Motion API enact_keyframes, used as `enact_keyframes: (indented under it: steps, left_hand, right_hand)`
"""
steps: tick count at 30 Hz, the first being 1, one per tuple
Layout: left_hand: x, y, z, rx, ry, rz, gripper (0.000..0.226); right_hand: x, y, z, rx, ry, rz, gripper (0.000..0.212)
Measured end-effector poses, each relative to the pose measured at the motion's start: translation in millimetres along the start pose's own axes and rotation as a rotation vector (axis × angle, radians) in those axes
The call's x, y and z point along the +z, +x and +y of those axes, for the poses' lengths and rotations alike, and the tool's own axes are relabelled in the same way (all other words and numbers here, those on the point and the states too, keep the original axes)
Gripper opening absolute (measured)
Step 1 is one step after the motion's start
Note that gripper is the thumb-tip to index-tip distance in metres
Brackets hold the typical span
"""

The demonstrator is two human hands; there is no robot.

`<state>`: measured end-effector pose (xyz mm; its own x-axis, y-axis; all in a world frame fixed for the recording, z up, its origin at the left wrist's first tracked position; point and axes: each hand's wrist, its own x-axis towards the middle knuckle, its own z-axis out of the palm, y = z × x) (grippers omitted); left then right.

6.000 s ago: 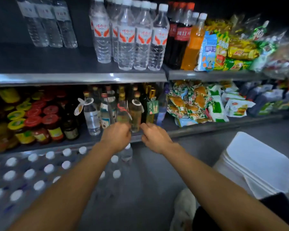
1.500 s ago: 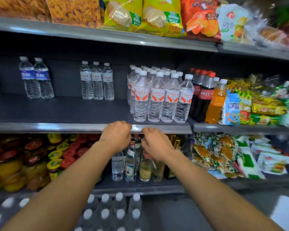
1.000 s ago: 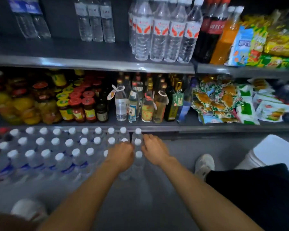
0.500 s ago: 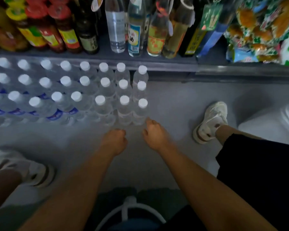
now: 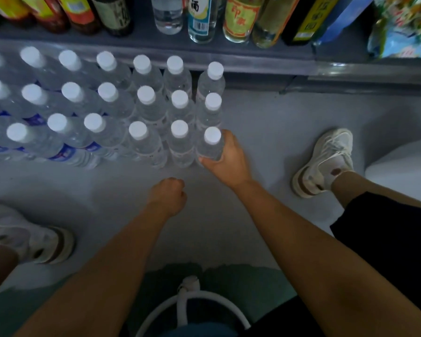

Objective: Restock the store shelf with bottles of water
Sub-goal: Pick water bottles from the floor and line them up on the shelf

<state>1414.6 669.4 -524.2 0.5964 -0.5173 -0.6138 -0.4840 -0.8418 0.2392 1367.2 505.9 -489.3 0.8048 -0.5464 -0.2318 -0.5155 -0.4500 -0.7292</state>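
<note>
Several clear water bottles with white caps [image 5: 141, 110] stand in rows on the grey floor below the bottom shelf. My right hand [image 5: 225, 159] grips the nearest right-hand water bottle [image 5: 210, 147] of the group, fingers wrapped round its body. My left hand [image 5: 168, 199] hovers over the bare floor just in front of the bottles, its fingers curled into a fist with nothing in it.
The bottom shelf edge [image 5: 253, 63] runs across the top, carrying glass bottles [image 5: 201, 18], jars and snack bags [image 5: 404, 27]. My white shoes [image 5: 323, 161] stand on the floor right and left. A white stool edge [image 5: 404, 164] is at the right.
My right hand has reached forward and closed round the nearest right-hand bottle. The camera has tilted further down toward the floor. My left hand has stayed in a fist.
</note>
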Motion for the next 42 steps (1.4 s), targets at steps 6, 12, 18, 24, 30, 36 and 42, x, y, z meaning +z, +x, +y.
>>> enact_keyframes:
  steps: [6, 12, 18, 24, 30, 36, 42]
  left_hand:
    - [-3.3, -5.6, 0.8, 0.028, 0.107, 0.003, 0.027]
    - [-18.4, -27.8, 7.6, 0.070, 0.219, 0.051, 0.029]
    - [-53.9, -65.3, 11.7, 0.124, 0.324, 0.184, 0.029]
    - [-126.4, -112.1, 15.0, 0.143, 0.439, 0.414, 0.028]
    - [-220.2, -156.0, 22.1, 0.116, 0.498, 0.658, 0.024]
    - [-306.8, -202.8, 32.7, 0.119, 0.499, 0.927, 0.026]
    - [-390.6, -221.8, 41.6, 0.141, 0.463, 1.087, 0.026]
  right_hand:
    - [-5.5, -0.9, -5.2, -0.016, 0.005, -0.024, 0.063]
    - [-18.4, -23.3, -15.7, -0.028, -0.129, -0.031, 0.062]
    - [-44.7, -55.7, -49.9, -0.106, -0.156, -0.005, 0.063]
    - [-84.6, -71.4, -120.6, -0.244, -0.092, 0.124, 0.057]
    - [-143.9, -84.5, -213.4, -0.438, -0.108, 0.264, 0.051]
    - [-204.6, -83.1, -301.2, -0.547, -0.063, 0.352, 0.048]
    - [-247.8, -63.4, -371.1, -0.610, -0.025, 0.332, 0.041]
